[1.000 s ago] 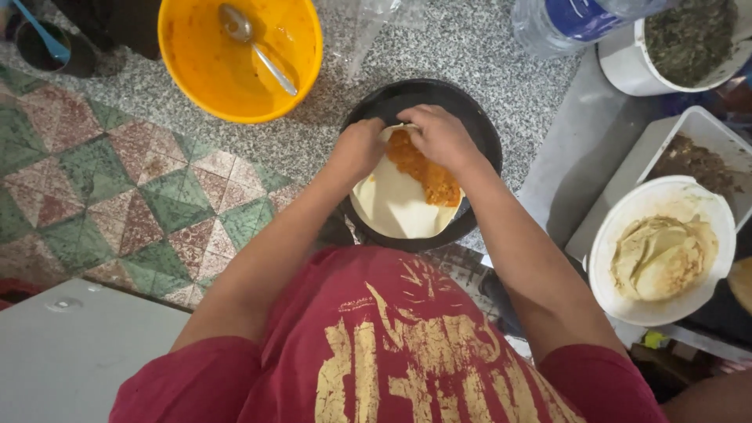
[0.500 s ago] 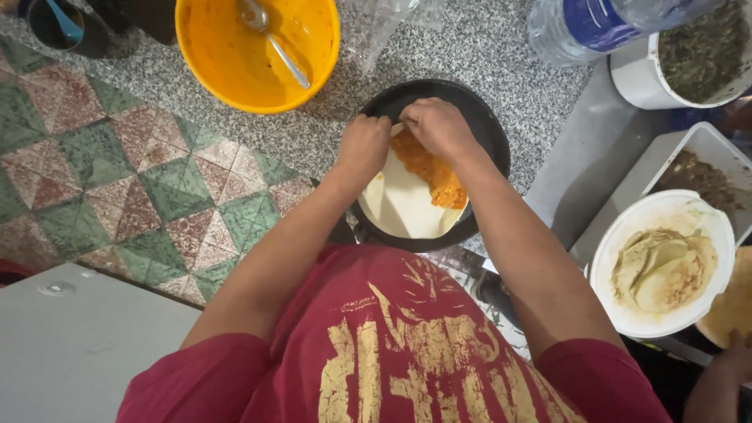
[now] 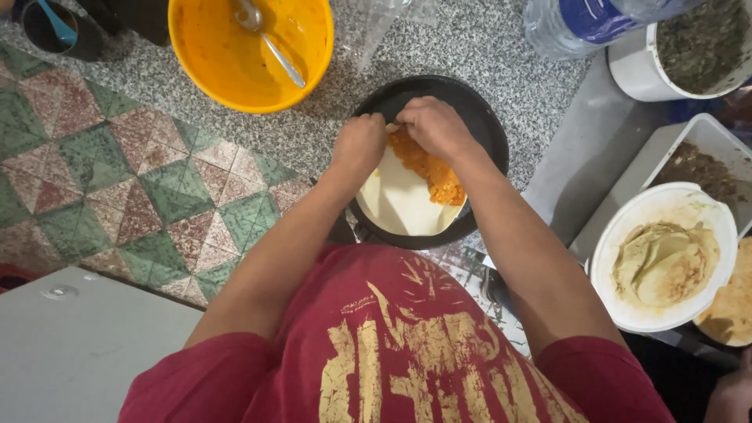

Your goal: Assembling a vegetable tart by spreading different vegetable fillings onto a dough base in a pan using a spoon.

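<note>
Meanwhile, both hands have crept up to the far edge of the flatbread (image 3: 403, 202) in the black pan (image 3: 486, 125) on the granite floor: left hand (image 3: 359, 145) and right hand (image 3: 432, 125) close together, fingers pinching the dough over the orange filling (image 3: 427, 166) (folding seems underway). Yellow bowl (image 3: 205, 55) sits beyond.

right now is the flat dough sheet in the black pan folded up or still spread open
Mostly spread: the pale dough sheet lies flat in the black pan, orange filling uncovered. Both hands hide its far edge, so folding there cannot be told.
</note>
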